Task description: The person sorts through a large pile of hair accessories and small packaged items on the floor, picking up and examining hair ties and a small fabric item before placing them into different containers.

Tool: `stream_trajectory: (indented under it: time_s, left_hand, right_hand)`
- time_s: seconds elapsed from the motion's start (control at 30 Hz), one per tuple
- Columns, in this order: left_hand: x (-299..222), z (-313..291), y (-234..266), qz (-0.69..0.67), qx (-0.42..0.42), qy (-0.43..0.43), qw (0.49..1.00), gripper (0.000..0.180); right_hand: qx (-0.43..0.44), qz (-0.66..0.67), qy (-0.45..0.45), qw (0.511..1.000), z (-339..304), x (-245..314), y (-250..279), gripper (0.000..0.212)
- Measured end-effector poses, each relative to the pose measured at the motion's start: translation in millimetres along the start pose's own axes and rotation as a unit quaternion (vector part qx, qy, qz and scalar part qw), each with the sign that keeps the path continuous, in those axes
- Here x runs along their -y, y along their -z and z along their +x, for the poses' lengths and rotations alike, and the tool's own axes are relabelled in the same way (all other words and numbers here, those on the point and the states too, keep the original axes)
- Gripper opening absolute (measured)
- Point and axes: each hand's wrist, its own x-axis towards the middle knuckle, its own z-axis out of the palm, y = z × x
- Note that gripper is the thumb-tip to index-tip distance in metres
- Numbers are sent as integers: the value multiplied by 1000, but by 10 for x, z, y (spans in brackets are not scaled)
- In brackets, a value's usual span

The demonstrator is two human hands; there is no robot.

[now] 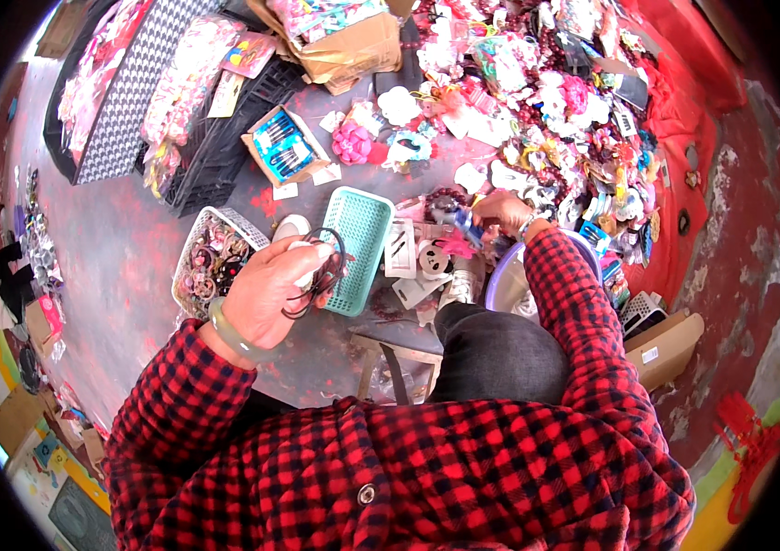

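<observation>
My left hand [266,283] is closed on several thin black loops [327,275], which look like hair bands and curve out past the fingers. It hovers between a white basket [260,228] of brownish and pink hair ties and a mint-green plastic basket [360,248]. At the near edge of the big pile, my right hand [502,213] reaches forward with bent fingers. Beside its fingertips is a blurred blue and dark item [463,223]; whether it is gripped is unclear. A pink flower-shaped piece [456,243] and a panda-faced item [433,260] lie just nearer.
A large heap of hair accessories [537,119] covers the far right. Farther left are a small box of blue packs [286,147], a cardboard carton [344,50] and black crates [215,138]. A purple-rimmed basin [503,280] sits under my right forearm, near a small stool [396,338].
</observation>
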Motion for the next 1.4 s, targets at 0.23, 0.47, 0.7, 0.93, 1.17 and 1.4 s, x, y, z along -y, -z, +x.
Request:
stream_trajectory:
  time_s: [0.23,0.47,0.7,0.93,1.17,1.4]
  left_hand:
    - [30,0,-27,-14,-14,-11,1000,13]
    - [43,32,-34,5,-11,-16,1000,20]
    - [31,59,-88,-3,-21,-9,1000,17]
    - [19,15,-112,-8,-10,-11,1000,10]
    - [15,53,-115,1,-6,0,1000,10]
    - [11,33,-123,-14,-13,9,1000,11]
  right_hand:
    - [-541,-177,-88,818,108,-14,540,31]
    - [-480,-327,-94,809,169,-360,962,61]
    - [-348,-338,-138,864,170,-717,882,26]
    - [-325,-336,-83,880,-96,-23,386,36]
    - [-335,-257,84,903,569,-374,-300,38]
    - [-568,-206,-41,796,474,-20,179,40]
